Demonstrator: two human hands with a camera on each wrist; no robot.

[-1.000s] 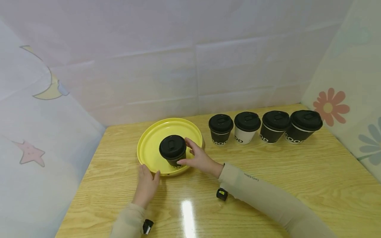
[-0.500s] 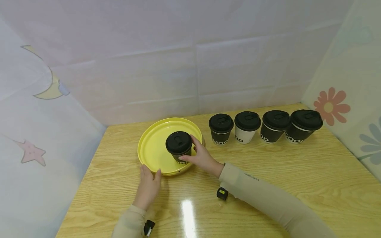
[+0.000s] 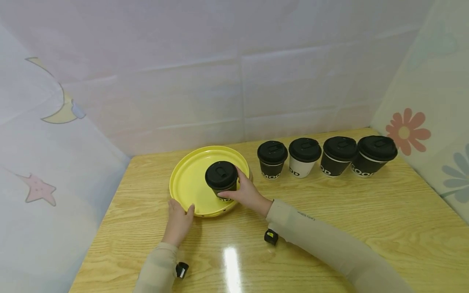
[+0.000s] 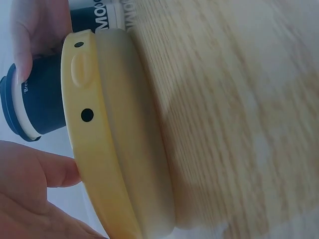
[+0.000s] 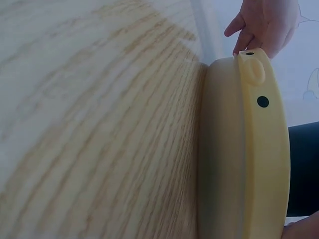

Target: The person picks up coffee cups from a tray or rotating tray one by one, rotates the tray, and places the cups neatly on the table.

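A lidded black paper coffee cup (image 3: 221, 179) stands upright over the right front of a round yellow tray (image 3: 188, 185). My right hand (image 3: 247, 195) grips this cup from the right, thumb at its front and fingers behind. My left hand (image 3: 178, 219) is at the tray's front left rim, fingers extended along the outside and thumb at the edge. In the left wrist view the left thumb (image 4: 62, 171) touches the yellow rim (image 4: 94, 134), which has black dots and a raised oval. The right wrist view shows the held cup (image 5: 305, 169) mostly hidden behind the rim.
Right of the tray stands a row of lidded cups: a small black cup (image 3: 271, 169), a white cup (image 3: 300, 167), a black cup (image 3: 333, 166) and a larger black cup (image 3: 366, 165). The wooden table (image 3: 311, 252) meets a fabric-covered wall (image 3: 176, 101) behind.
My right hand has shifted the held cup rightward and slightly back over the tray, mostly in the first half second. My left hand has moved slightly left along the rim.
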